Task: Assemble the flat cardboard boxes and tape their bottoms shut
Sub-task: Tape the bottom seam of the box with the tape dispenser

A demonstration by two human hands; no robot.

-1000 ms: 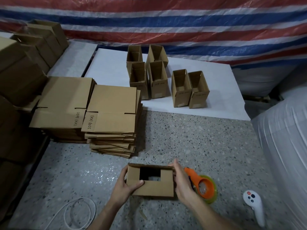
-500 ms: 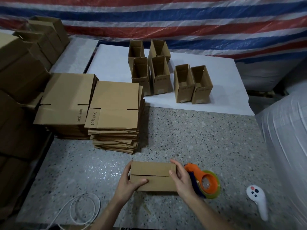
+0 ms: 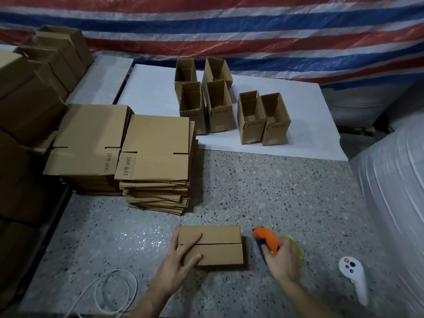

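White controller (image 3: 352, 278), coiled white cable (image 3: 114, 271), striped tarp (image 3: 252, 24), speckled tabletop (image 3: 263, 198)

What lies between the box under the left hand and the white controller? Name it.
Head view: the orange tape dispenser, gripped by the right hand, with bare speckled table on either side.

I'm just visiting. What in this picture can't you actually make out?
In the head view:
Tape dispenser: the right hand covers its roll, and it is blurred.
Box under the left hand: closed flaps hide its inside.
Print on the standing boxes: too small to read.
White cable: cut off by the bottom edge.
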